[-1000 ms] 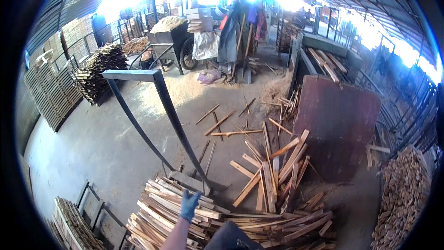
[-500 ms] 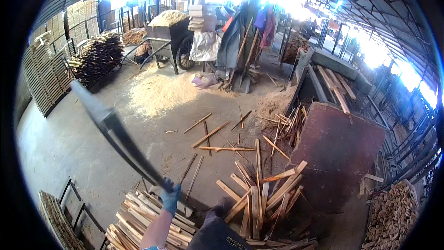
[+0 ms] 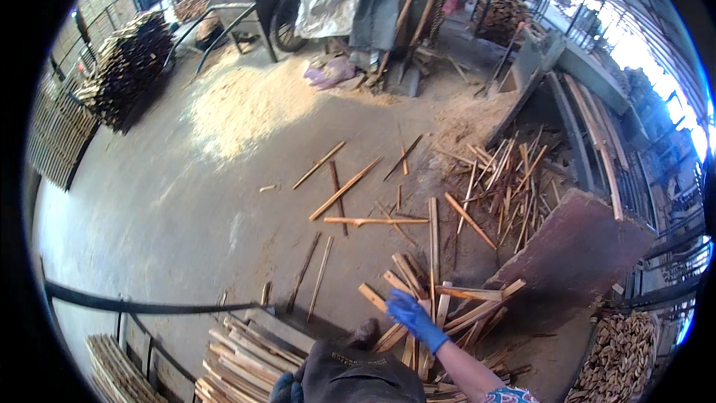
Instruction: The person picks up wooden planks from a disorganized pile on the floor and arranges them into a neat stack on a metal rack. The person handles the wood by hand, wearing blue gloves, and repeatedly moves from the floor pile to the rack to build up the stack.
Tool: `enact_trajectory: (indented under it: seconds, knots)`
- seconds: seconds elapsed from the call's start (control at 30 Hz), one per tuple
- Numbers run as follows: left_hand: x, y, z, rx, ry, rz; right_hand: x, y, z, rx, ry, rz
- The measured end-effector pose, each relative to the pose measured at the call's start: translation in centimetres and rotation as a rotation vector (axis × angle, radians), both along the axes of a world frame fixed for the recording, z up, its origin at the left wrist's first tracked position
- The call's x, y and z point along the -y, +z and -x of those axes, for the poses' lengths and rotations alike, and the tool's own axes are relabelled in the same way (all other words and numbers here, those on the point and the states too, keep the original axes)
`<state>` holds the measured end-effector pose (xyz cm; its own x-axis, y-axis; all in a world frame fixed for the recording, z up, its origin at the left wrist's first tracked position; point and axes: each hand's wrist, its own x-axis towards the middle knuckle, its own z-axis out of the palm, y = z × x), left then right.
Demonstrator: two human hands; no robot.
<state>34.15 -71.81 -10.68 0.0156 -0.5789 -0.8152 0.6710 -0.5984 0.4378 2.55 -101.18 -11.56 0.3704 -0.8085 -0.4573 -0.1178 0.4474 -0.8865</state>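
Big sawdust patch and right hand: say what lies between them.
Loose sticks, some crossed, lie on the floor between sawdust patch and right hand, in the head view.

blue glove (image 3: 415, 319), blue-red-white patterned sleeve (image 3: 511, 395), tan sticks (image 3: 470, 294), reddish-brown board (image 3: 570, 250)

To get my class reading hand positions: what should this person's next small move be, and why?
Probably close the right hand on the nearest stick: its fingers reach out, seemingly ungripped, over the loose pile, while the left hand is low beside the stack.
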Motion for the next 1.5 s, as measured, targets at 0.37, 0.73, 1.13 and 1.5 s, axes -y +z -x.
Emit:
enact_trajectory:
  seconds: [0.37,0.73,1.13,1.5]
  knots:
    - [18.7,-0.8,4.5,0.452,0.04,-0.046,4.3,2.3,-6.5,-0.127,0.542,0.399]
    - [26.1,3.0,2.9,0.404,0.201,-0.204,13.9,-0.9,-2.2,-0.442,0.384,0.013]
    - [51.4,7.9,-4.8,0.436,-0.33,-0.033,14.4,-0.3,-1.5,-0.424,-0.495,-0.141]
    - [70.0,0.8,3.1,0.33,-1.473,-0.077,5.7,0.5,-14.4,-0.19,-1.505,-0.613]
